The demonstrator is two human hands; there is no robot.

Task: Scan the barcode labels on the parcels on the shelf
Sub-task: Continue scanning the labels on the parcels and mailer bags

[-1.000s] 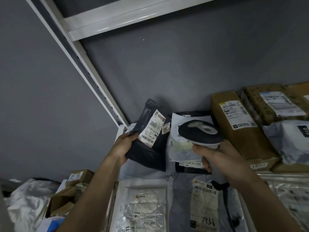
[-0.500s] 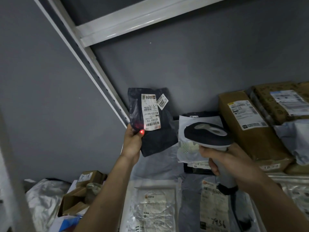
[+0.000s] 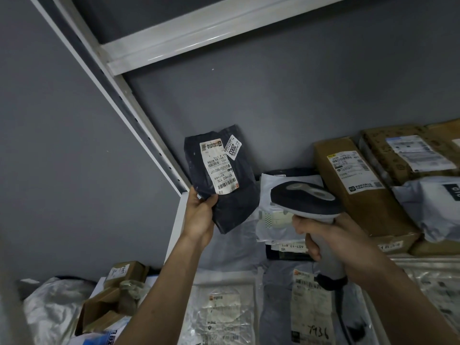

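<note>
My left hand (image 3: 199, 217) grips the lower left edge of a black mailer bag (image 3: 231, 192) and holds it upright above the shelf. Its white barcode label (image 3: 218, 168) faces me, with a small white sticker (image 3: 232, 150) beside it. My right hand (image 3: 333, 237) grips the handle of a barcode scanner (image 3: 303, 199), dark on top and white below. The scanner head points left toward the black bag, a short gap away. No red light shows on the bag.
A white mailer (image 3: 273, 220) lies behind the scanner. Brown cardboard boxes (image 3: 356, 185) with labels stand at the right. Flat labelled bags (image 3: 311, 307) lie on the shelf in front. A white shelf post (image 3: 139, 118) runs diagonally at left. Boxes and bags (image 3: 109, 300) sit below left.
My left hand lifted the black bag off the shelf and turned it upright with the label facing me. A red scanner dot showed near my thumb half a second ago and is gone.
</note>
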